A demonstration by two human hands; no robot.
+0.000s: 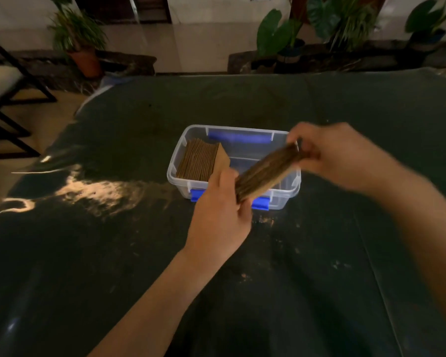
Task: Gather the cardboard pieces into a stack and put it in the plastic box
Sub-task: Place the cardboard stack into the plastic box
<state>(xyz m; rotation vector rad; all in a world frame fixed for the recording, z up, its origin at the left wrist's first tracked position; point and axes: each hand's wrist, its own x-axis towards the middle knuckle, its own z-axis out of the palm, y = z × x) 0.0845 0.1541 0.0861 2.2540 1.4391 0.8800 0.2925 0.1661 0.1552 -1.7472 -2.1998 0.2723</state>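
A clear plastic box point(177, 155) with blue latches stands on the dark table. Inside its left part a stack of brown cardboard pieces point(197, 161) leans on edge. Above the box's right half I hold a second cardboard stack point(265, 172) tilted, edges towards me. My left hand point(220, 215) grips its near lower end at the box's front rim. My right hand point(330, 153) pinches its far upper end over the box's right rim. The box's right part holds nothing that I can see.
The table point(139, 253) has a dark glossy cover with light glare at the left. Potted plants point(80, 39) stand on the floor beyond the far edge. A dark-framed chair point(5, 81) is at the far left.
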